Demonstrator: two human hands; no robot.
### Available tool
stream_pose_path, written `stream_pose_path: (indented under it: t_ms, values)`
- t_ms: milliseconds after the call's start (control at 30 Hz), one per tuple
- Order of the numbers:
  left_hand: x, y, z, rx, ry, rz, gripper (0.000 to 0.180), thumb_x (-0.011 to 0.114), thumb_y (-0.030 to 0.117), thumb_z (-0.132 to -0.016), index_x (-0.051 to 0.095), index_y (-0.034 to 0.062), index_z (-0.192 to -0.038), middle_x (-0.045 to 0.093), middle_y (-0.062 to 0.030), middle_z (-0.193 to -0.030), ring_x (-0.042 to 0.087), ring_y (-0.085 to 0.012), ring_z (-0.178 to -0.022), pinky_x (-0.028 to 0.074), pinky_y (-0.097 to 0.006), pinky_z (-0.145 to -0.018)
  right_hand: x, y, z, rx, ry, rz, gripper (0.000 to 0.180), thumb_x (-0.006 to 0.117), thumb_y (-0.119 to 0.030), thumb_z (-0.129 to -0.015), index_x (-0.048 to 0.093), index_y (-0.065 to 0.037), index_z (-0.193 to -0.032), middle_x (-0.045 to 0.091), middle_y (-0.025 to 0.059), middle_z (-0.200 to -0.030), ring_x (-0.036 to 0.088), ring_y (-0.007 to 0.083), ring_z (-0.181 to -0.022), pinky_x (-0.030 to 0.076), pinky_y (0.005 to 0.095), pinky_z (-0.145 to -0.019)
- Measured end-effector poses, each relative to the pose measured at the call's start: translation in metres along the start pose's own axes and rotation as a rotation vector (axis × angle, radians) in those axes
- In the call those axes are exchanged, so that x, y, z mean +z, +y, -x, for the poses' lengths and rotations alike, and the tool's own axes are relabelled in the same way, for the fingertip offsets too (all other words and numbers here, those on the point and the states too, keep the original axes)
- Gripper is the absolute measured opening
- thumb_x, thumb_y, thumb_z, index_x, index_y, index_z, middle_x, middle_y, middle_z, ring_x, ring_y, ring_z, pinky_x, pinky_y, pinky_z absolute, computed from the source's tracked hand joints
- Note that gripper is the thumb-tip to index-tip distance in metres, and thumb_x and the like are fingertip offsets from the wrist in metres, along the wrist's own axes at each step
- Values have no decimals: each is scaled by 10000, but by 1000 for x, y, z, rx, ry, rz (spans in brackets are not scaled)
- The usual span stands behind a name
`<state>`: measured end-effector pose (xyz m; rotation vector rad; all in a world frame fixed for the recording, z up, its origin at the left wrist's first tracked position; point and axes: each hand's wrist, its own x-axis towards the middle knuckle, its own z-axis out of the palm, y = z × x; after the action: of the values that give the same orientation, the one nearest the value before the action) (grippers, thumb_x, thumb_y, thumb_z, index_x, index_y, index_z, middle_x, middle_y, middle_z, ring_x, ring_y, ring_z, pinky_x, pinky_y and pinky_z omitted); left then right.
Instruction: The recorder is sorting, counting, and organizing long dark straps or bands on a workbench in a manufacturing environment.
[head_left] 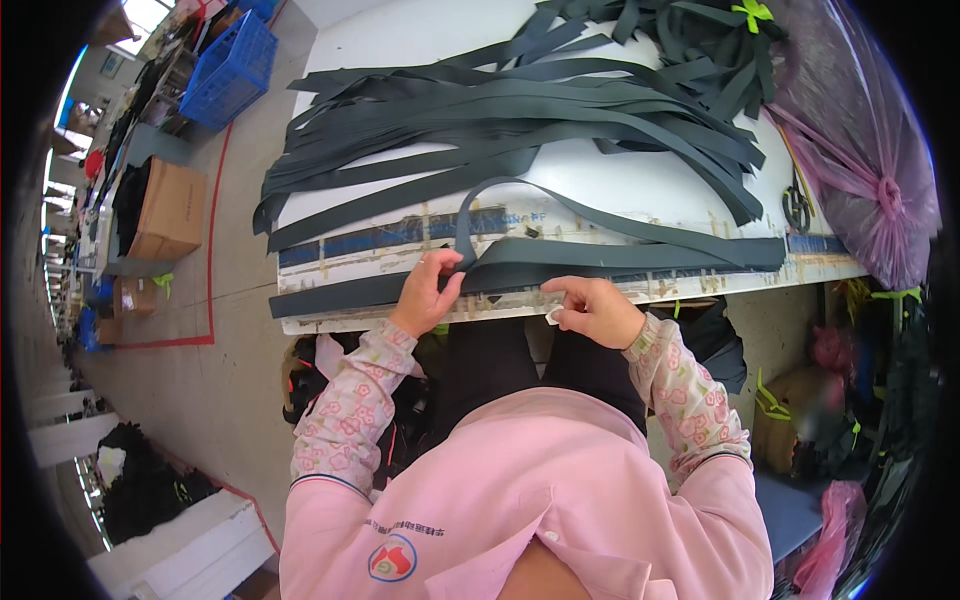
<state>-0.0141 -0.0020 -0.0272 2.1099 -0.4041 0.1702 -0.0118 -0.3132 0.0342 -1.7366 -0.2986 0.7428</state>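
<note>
Along the near edge of the white table lie dark grey-green flat fabric strips [640, 256]. One of them rises in a loop [570, 206], and its left end runs down to my left hand [428, 292], which pinches it between thumb and fingers. To the right, my right hand [598, 312] hovers over the table edge with its index finger pointing left. Between its thumb and curled fingers is a small white piece [553, 316]; its kind is too small to make out. A wide pile of similar strips [480, 120] lies farther back.
The white table [610, 185] has worn tape along its front. Scissors [796, 207] lie at its right, beside a knotted translucent pink plastic bag [890, 190]. More strips are heaped at the back right under a yellow-green tie [752, 14]. A blue crate [230, 70] and cardboard box [170, 210] stand left.
</note>
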Motion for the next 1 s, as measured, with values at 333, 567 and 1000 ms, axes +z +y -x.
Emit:
stream_pose_path:
  t_ms: [333,567,1000]
  values:
    - [-1,9,-8,105,-46,-104,210,673,50,-793,597,79,-986,585,-101,-919,554,-324,-889,465,-416,-813,76,2,-74,-260,316,354,94,701,-147,-834,683,-85,-902,665,63,-672,651,246,-621,478,380,-715]
    - [-3,7,-6,122,-32,-119,255,723,39,-746,599,80,-964,587,-95,-903,558,-320,-888,474,-404,-793,91,-3,-78,-212,377,483,66,688,-173,-838,684,-124,-882,677,39,-684,634,246,-629,401,372,-790]
    - [-4,12,-7,65,-55,-126,207,739,98,-783,625,73,-954,624,-96,-947,576,-322,-941,475,-405,-836,-57,42,2,-64,573,154,76,683,-66,-870,677,-3,-912,659,62,-702,606,91,-632,484,262,-586]
